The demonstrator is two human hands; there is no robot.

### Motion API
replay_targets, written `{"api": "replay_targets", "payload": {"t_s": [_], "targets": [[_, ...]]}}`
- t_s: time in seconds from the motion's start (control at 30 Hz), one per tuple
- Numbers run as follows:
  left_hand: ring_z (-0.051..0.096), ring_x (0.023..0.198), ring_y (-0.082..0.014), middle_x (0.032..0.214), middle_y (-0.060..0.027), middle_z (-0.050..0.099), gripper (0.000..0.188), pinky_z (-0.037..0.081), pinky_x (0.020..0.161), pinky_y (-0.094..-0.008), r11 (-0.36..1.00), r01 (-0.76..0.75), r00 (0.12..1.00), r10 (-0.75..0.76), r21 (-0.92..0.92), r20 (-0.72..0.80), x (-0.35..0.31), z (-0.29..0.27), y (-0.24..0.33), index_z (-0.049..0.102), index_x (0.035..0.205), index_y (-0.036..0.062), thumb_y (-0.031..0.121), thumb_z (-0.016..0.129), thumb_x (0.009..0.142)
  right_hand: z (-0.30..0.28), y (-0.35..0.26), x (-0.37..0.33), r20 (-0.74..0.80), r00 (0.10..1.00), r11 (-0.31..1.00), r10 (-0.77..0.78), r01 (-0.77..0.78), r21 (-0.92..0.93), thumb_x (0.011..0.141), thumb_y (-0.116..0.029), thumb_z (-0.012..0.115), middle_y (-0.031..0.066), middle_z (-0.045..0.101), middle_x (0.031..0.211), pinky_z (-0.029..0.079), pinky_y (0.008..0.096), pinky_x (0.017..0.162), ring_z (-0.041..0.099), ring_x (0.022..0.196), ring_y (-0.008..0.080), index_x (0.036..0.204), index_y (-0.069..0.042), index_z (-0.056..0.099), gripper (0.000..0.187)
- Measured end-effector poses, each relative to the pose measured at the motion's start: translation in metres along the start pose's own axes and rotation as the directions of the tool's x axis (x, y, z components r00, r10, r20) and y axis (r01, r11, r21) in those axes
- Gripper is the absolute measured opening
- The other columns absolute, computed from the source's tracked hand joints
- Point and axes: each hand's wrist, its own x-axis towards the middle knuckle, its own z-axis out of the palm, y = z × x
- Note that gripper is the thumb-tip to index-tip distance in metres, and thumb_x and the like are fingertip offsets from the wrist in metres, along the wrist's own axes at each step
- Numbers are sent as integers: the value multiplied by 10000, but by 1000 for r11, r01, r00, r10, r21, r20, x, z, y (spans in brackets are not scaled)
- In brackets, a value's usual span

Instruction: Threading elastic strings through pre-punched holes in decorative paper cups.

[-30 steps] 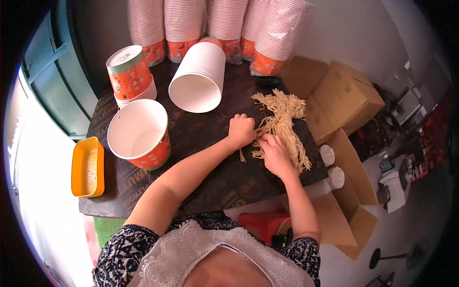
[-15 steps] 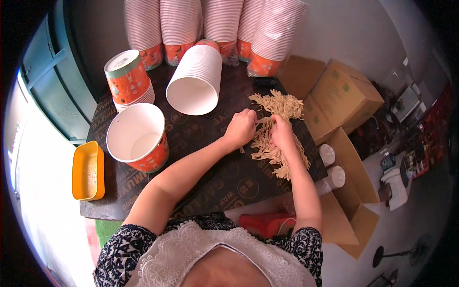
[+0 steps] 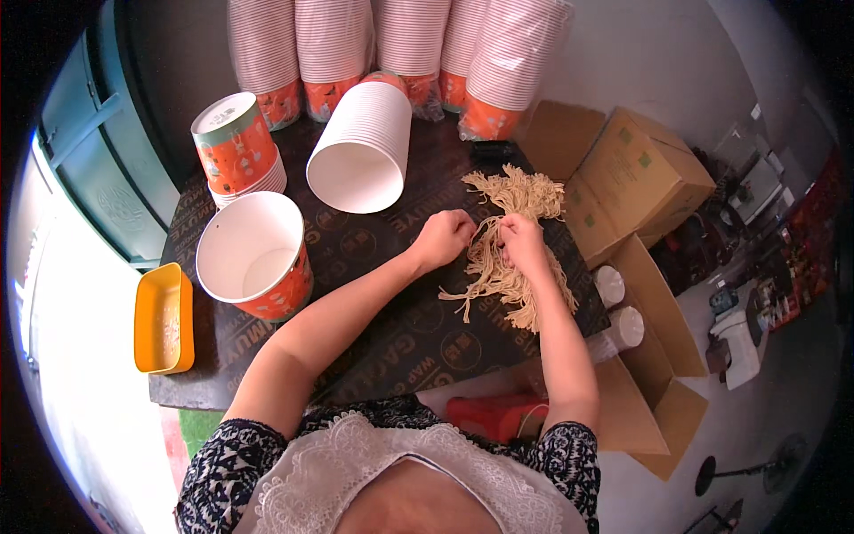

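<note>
A bundle of beige cotton strings (image 3: 532,193) with frayed ends lies at the right side of the dark tabletop. My right hand (image 3: 523,245) is closed on the middle of it, the fingers bent into the strands. Just to the left, my left hand (image 3: 447,238) pinches at a few strands by the bundle's edge; its fingertips are partly hidden. Some loose strands trail out toward the near left, below my left hand.
On the dark table (image 3: 391,356) stand an open paper bucket (image 3: 253,254), an upturned stack of buckets (image 3: 236,151), a stack lying on its side (image 3: 369,133) and a yellow tray (image 3: 164,320). Wrapped bucket stacks (image 3: 334,53) line the back. Cardboard boxes (image 3: 636,182) stand at right.
My left hand has shifted slightly down, its fingers loosening from a fist toward a pinch. Several strands now stick out further to the near left. My right hand stays on the bundle.
</note>
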Motion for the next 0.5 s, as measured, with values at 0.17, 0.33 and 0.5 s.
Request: {"api": "replay_targets", "payload": {"t_s": [0.17, 0.33, 0.5], "targets": [[657, 774, -279, 809, -178, 666, 206, 514, 727, -357, 992, -93, 995, 96, 87, -27, 18, 20, -7, 679, 942, -14, 142, 652, 811, -4, 1, -5, -3, 1000, 999, 2, -2, 42, 908, -83, 546, 48, 609, 688, 431, 281, 435, 563, 482, 117, 967, -7, 612, 117], [654, 807, -330, 843, -193, 672, 271, 520, 733, -394, 973, -64, 997, 73, 221, -32, 29, 44, -17, 684, 890, 4, 200, 719, 706, 0, -2, -5, -13, 999, 996, -39, 40, 74, 922, -63, 505, 22, 589, 673, 378, 248, 369, 510, 455, 79, 917, -21, 599, 103], [670, 777, -339, 781, -199, 669, 167, 531, 723, -413, 978, 25, 1000, -27, 205, 7, 33, 43, -6, 702, 798, 31, 171, 675, 712, -3, 8, -2, -76, 997, 995, 20, -12, 99, 943, -106, 519, 41, 575, 645, 398, 287, 404, 548, 465, 112, 957, -13, 594, 120]]}}
